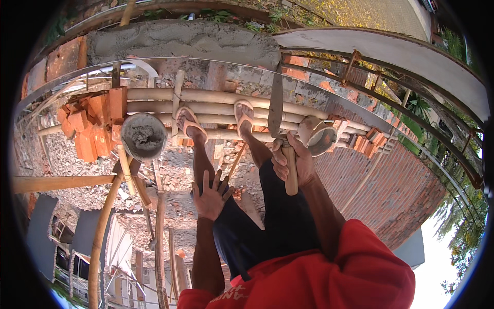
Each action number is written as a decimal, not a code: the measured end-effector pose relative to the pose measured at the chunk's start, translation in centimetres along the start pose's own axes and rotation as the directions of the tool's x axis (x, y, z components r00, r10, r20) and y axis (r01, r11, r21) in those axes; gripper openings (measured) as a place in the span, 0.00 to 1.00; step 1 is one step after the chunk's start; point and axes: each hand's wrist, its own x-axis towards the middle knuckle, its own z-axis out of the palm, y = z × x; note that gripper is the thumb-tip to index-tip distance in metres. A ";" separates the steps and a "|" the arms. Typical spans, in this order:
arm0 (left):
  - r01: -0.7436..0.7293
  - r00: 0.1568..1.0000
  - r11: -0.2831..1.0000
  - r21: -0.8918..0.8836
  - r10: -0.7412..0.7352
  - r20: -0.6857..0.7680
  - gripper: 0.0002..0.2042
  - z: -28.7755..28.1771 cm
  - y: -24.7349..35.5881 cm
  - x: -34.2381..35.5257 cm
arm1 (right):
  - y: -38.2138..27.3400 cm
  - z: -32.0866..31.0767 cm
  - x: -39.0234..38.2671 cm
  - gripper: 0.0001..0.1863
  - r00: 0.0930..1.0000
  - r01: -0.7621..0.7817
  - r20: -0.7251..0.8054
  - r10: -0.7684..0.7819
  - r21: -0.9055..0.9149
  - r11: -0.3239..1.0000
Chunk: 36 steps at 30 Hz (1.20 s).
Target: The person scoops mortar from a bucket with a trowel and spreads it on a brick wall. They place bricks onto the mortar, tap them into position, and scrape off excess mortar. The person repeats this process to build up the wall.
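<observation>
A: Describe the work area.
B: A bamboo scaffold (216, 108) runs along a brick wall (391, 175) high above rubble. Fresh grey mortar (180, 38) caps the wall top. Both feet, in sandals, stand on the poles.
A: Right hand?
B: The right hand (293, 159) is clamped around the wooden handle of a trowel (276, 103); the blade points up toward the mortar bed.
A: Left hand?
B: The left hand (210, 195) is empty, fingers spread, held clear of everything, near the left knee.
A: Adjacent items?
B: A bucket of mortar (143, 136) sits on the scaffold left of the feet, beside stacked bricks (90, 126). A second bucket (320, 136) lies tilted just right of the trowel hand.
</observation>
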 end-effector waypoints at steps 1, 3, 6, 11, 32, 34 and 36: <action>0.003 1.000 1.000 0.003 -0.003 -0.001 0.41 0.0 0.1 0.0 | -0.3 -0.1 0.8 0.29 0.997 0.009 0.076 -0.011 0.028 1.000; 0.009 1.000 1.000 0.014 -0.009 -0.008 0.41 0.1 0.3 -0.1 | -1.0 0.2 1.9 0.29 0.989 0.022 0.147 -0.036 0.094 0.995; 0.012 1.000 1.000 0.007 -0.012 -0.009 0.40 0.1 0.6 -0.1 | -2.2 1.2 2.2 0.30 0.984 0.037 0.172 -0.046 0.056 0.998; 0.011 0.998 1.000 -0.011 -0.011 -0.057 0.39 0.2 0.7 -0.1 | -1.2 1.4 0.0 0.30 0.993 0.122 0.030 -0.118 -0.196 0.973; -0.018 0.996 0.997 -0.069 0.024 0.088 0.42 0.7 -1.6 -0.7 | 16.3 1.4 22.1 0.16 0.867 0.479 0.204 -0.455 -0.591 0.649; -0.114 0.984 0.979 -0.170 0.135 0.117 0.43 0.7 -1.3 -1.5 | 17.4 2.1 18.7 0.18 0.876 0.461 0.260 -0.408 -0.702 0.543; -0.217 0.951 0.932 -0.290 0.268 0.152 0.43 0.1 -0.2 -2.1 | 17.7 3.0 16.0 0.18 0.910 0.356 0.278 -0.307 -0.904 0.237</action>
